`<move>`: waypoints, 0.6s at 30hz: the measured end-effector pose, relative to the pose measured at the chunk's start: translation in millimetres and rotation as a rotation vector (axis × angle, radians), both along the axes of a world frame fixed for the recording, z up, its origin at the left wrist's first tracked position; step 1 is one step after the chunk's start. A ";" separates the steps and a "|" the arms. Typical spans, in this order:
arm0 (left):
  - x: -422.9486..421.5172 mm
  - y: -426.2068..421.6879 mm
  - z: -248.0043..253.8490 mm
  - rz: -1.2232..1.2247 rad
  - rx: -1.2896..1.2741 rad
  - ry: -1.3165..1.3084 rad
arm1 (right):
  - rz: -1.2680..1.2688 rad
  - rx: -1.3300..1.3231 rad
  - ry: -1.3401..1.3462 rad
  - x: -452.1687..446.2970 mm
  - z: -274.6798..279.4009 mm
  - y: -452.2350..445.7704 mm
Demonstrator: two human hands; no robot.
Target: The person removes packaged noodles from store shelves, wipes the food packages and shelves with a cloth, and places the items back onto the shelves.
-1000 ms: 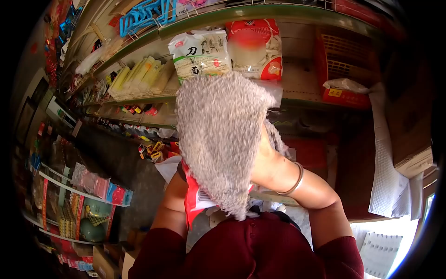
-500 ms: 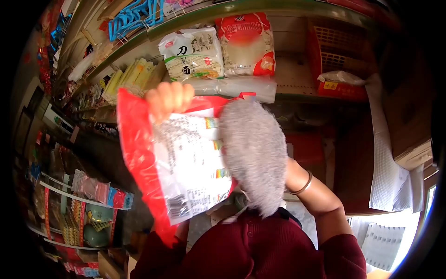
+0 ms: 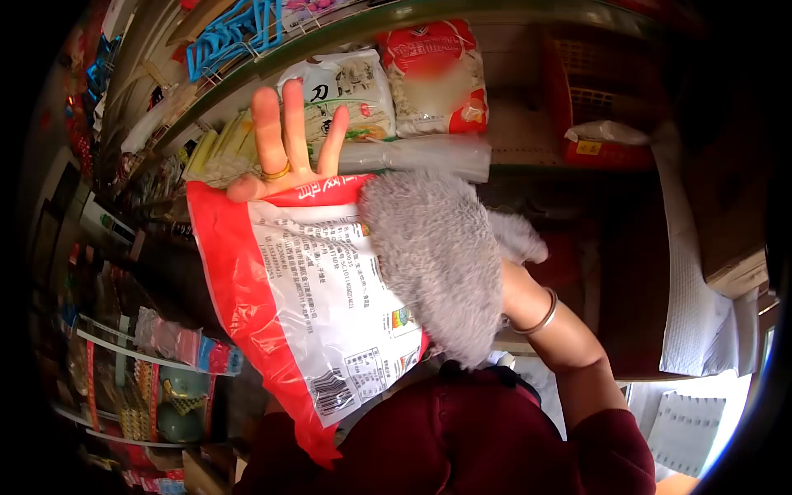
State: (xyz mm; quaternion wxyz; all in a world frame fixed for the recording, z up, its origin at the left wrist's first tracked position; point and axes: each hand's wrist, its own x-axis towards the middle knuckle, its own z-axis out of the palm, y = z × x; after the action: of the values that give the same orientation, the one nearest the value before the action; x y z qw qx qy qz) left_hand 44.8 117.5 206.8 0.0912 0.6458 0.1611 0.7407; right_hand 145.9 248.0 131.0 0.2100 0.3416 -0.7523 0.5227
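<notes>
My left hand (image 3: 289,153) holds a red and white printed bag (image 3: 322,289) from behind its upper edge. Several fingers stretch up past the edge, one with a ring; the palm is hidden behind the bag. A grey fluffy cloth (image 3: 441,264) lies against the bag's right part. My right hand (image 3: 513,285) is mostly covered by this cloth and holds it, with a bangle on the wrist. Behind the bag, a white noodle package (image 3: 355,95) and a red and clear package (image 3: 436,78) stand on the shelf.
A clear plastic roll (image 3: 421,155) lies along the shelf edge. Right of it stands a red box (image 3: 606,157) beside a yellow crate. Blue hangers (image 3: 235,37) hang at the upper left. Lower left, a rack (image 3: 148,355) holds goods. White padded sheeting (image 3: 693,289) hangs at the right.
From behind the cloth, the bag has come into view on the left, its printed side showing. The left fingers, curled over its edge before, are now stretched out. The cloth has shifted slightly left.
</notes>
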 end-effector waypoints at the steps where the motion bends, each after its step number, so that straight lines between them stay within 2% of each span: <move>1: 3.8 1.3 0.3 0.004 0.015 -0.045 | 0.036 -0.025 0.000 -0.1 -2.6 -6.8; 3: 1.2 -0.6 2.2 -0.094 -0.091 -0.036 | -0.045 0.070 0.078 1.0 -2.7 -18.4; 4: 3.7 -0.8 1.0 -0.010 -0.099 0.042 | -0.073 0.104 0.096 5.7 -5.4 -22.8; 6: -13.5 -5.3 5.9 -0.174 -0.116 0.136 | -0.121 0.100 0.095 0.7 -13.2 -15.5; 7: -26.9 -7.4 17.0 -0.420 -0.117 0.155 | -0.140 0.074 0.069 -1.6 -16.4 -6.7; 8: -26.0 -13.9 18.9 -0.466 -0.108 0.080 | -0.171 0.038 0.039 -4.3 -21.9 4.2; 11: -28.9 -19.4 23.3 -0.498 0.026 0.024 | -0.328 -0.042 -0.039 -9.0 -44.9 23.3; 15: -60.9 -27.4 27.8 -0.494 0.055 0.066 | -0.481 -0.117 -0.084 -13.1 -79.1 11.5; 17: -99.0 -46.3 33.9 -0.570 0.075 0.304 | -0.524 -0.150 -0.106 -11.6 -90.2 2.5; 18: -108.6 -55.8 33.6 -0.520 0.103 0.309 | -0.541 -0.160 -0.113 -9.5 -95.8 -4.6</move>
State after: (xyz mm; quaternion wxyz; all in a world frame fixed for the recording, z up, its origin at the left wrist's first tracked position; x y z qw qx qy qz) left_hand -63.8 61.8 240.4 0.2192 0.7742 -0.0355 0.5927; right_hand 136.4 243.4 35.1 0.3257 0.0811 -0.7829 0.5238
